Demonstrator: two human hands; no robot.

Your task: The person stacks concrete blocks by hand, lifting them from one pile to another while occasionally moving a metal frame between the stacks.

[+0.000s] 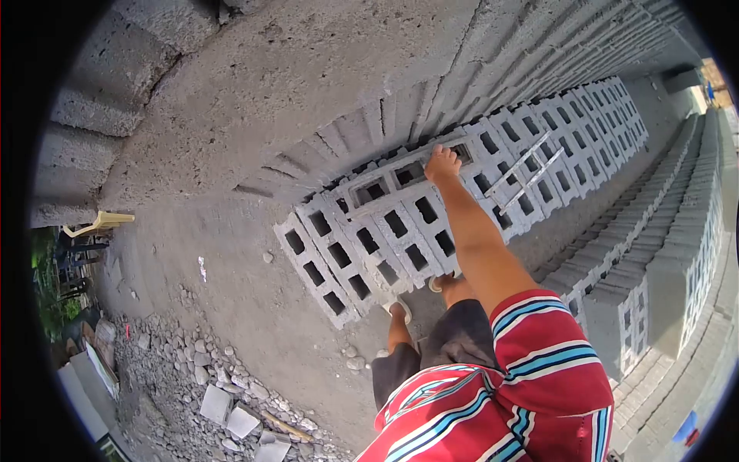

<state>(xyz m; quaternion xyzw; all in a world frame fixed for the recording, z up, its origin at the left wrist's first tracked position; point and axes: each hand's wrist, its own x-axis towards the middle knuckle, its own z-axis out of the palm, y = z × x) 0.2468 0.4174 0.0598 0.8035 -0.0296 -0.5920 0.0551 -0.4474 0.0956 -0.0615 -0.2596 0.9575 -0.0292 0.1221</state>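
Stands at the near edge of a long row of blocks (339, 258) laid on the bare ground (231, 115); reaches forward with the right hand (443, 163) at full stretch of the arm; grip closed over the upper edge of a hollow concrete block (391, 182), fingers curled over its rim, thumb hidden. Holds that block lying on top of the row, hollows facing up, touching the blocks beneath it; no telling whether lifted clear at any corner. No sight of the left hand, so cannot tell its grip. Just beside the held block, further along the row, two pale bars (527, 171) lying across the tops. Sandalled feet (399, 309) against the row's near edge; taller stacked blocks (677, 254) well apart across a narrow lane; rubble (200, 369) near the ground's other edge.
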